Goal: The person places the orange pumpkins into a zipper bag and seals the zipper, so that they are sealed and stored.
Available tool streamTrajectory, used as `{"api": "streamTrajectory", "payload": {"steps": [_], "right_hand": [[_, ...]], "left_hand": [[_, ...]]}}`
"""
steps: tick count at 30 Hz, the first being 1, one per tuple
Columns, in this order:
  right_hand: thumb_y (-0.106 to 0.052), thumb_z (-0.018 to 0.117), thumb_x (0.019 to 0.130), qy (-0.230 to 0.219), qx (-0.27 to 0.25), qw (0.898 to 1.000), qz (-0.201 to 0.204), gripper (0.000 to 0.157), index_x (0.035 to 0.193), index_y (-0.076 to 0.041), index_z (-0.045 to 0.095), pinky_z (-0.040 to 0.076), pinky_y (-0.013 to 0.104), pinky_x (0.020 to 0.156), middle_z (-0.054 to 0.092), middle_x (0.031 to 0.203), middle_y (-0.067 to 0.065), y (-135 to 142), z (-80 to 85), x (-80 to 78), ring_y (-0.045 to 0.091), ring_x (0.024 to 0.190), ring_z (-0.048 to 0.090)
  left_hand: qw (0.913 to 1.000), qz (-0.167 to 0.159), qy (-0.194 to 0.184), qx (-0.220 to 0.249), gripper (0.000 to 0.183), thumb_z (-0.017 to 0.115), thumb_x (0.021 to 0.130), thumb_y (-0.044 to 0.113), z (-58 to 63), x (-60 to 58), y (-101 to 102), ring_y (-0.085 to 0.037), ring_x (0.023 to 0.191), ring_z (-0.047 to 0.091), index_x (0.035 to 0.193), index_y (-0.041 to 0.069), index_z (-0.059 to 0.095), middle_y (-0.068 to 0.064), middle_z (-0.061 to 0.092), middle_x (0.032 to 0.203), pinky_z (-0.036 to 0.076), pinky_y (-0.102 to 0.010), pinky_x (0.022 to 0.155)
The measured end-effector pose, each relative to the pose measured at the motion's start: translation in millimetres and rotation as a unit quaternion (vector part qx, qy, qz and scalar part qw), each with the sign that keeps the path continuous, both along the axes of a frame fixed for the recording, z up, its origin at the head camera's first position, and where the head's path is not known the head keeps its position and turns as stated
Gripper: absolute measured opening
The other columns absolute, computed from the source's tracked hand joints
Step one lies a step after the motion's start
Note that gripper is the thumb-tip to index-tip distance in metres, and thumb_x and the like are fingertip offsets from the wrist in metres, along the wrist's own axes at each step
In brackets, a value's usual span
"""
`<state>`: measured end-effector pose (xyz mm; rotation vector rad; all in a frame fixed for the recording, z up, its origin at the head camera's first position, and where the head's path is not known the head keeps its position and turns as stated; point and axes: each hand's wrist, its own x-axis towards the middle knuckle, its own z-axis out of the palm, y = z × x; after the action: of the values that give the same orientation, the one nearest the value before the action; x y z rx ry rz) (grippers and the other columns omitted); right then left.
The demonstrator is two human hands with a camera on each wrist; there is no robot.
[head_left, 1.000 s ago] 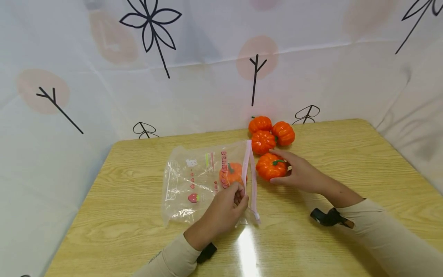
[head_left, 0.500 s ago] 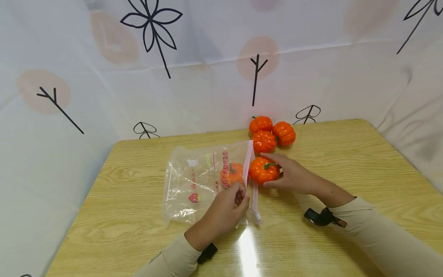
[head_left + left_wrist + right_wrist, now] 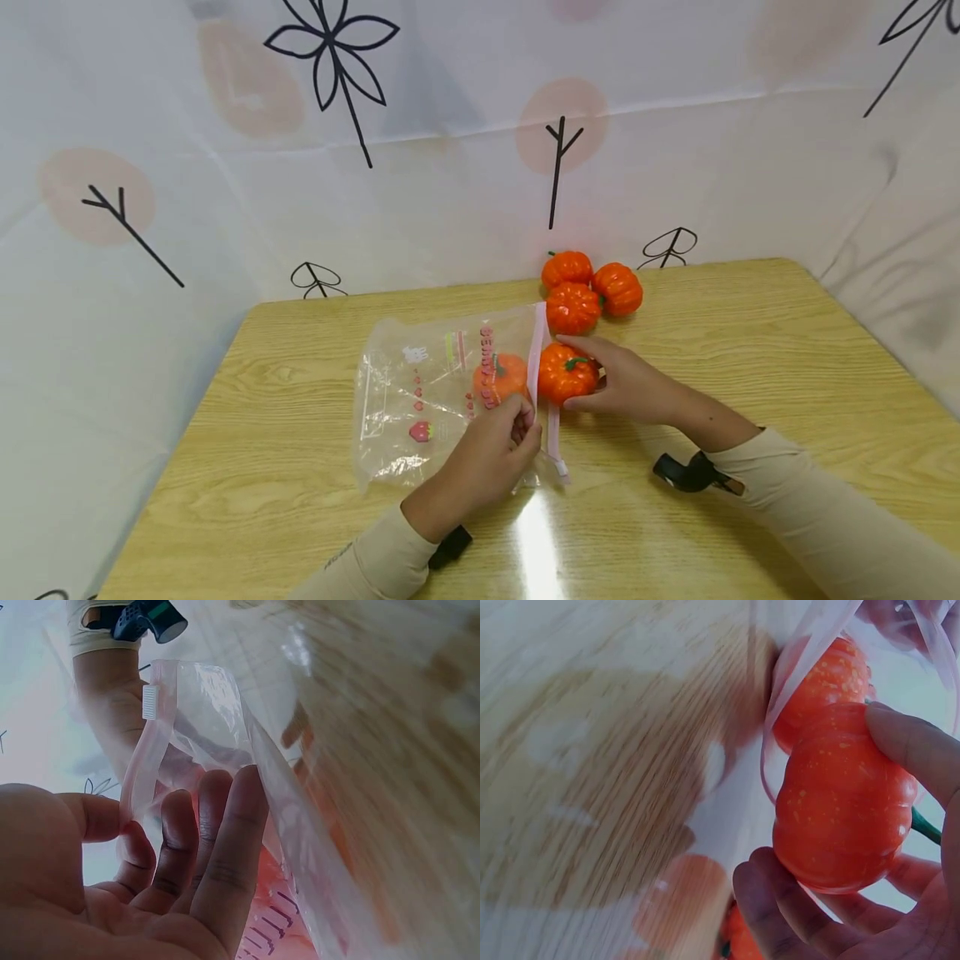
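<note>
Mid-frame in the head view, the left hand (image 3: 480, 454) pinches the clear bag (image 3: 390, 375) by its pink rim (image 3: 537, 342); the right hand (image 3: 630, 379), half-curled, grips an orange pumpkin (image 3: 566, 379) at the mouth, apparently loading it; next probably calls for sliding it leftward, then releasing.

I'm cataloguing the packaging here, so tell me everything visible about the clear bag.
The bag looks like thin, shiny plastic, printed with red lettering, a strawberry, small red shapes, a white figure and green and pink bars. Pink strips edge its open mouth, with a pale slider at the near end. It lies on the table, mouth to the right, with one orange pumpkin inside. The left hand pinches the mouth's edge. The right hand holds another pumpkin at the opening; whether that touches the bag is unclear.
</note>
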<state>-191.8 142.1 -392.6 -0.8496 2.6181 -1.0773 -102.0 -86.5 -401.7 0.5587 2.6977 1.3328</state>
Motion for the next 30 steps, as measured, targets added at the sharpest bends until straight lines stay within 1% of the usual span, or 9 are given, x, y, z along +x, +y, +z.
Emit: {"api": "streamTrajectory", "payload": {"steps": [6,11,14,16,24,30], "right_hand": [[-0.026,0.084,0.079,0.001,-0.005,1.000,0.008,0.085,0.150,-0.007,0.041,0.043,0.055,0.108,0.049,0.147,0.018,-3.3,-1.6,1.1,0.035,0.131,0.051],[-0.023,0.085,0.079,-0.002,-0.005,1.000,0.005,0.086,0.150,-0.006,0.041,0.043,0.055,0.108,0.047,0.149,0.018,-6.2,-1.1,2.2,0.035,0.132,0.050],[-0.025,0.085,0.079,0.002,-0.004,1.000,0.004,0.086,0.150,-0.006,0.041,0.043,0.055,0.108,0.046,0.149,0.020,-6.9,-1.2,2.6,0.037,0.133,0.049],[-0.025,0.085,0.079,0.005,-0.006,1.000,0.004,0.085,0.150,-0.006,0.041,0.044,0.056,0.107,0.047,0.148,0.021,-6.8,-1.4,2.5,0.037,0.132,0.050],[-0.025,0.084,0.080,0.019,0.008,1.000,-0.011,0.085,0.151,-0.009,0.040,0.045,0.058,0.104,0.046,0.147,0.024,-2.9,-2.3,1.2,0.040,0.131,0.050],[-0.023,0.085,0.079,0.017,0.013,1.000,-0.012,0.086,0.151,-0.009,0.041,0.042,0.059,0.107,0.047,0.147,0.022,-2.8,-4.6,1.3,0.039,0.131,0.050]], "left_hand": [[0.9999,-0.001,-0.001,-0.010,0.005,0.055,0.098,0.018,-0.2,-0.4,0.5,-0.003,0.072,0.050,0.093,0.017,0.053,0.008,0.054,0.081,0.045,-0.017,0.063],[0.9998,0.000,0.000,-0.022,0.007,0.055,0.098,0.019,-1.3,-1.1,1.2,-0.004,0.070,0.048,0.093,0.018,0.051,0.008,0.052,0.079,0.042,-0.017,0.062],[0.9996,-0.001,0.005,-0.028,0.007,0.055,0.097,0.018,-1.0,-1.5,1.2,-0.004,0.069,0.047,0.092,0.019,0.051,0.008,0.050,0.077,0.040,-0.017,0.060],[0.9994,-0.003,0.010,-0.032,0.007,0.055,0.096,0.017,-1.0,-1.8,1.0,-0.004,0.068,0.046,0.091,0.019,0.050,0.008,0.049,0.077,0.039,-0.017,0.059],[0.9993,-0.003,0.007,-0.037,0.006,0.054,0.090,0.012,-2.1,-1.9,0.6,-0.003,0.064,0.043,0.090,0.017,0.051,0.008,0.046,0.075,0.036,-0.018,0.055],[0.9986,-0.003,0.016,-0.051,0.009,0.053,0.090,0.012,-2.2,-1.8,-0.1,-0.003,0.062,0.042,0.087,0.019,0.048,0.008,0.044,0.073,0.034,-0.018,0.054]]}}
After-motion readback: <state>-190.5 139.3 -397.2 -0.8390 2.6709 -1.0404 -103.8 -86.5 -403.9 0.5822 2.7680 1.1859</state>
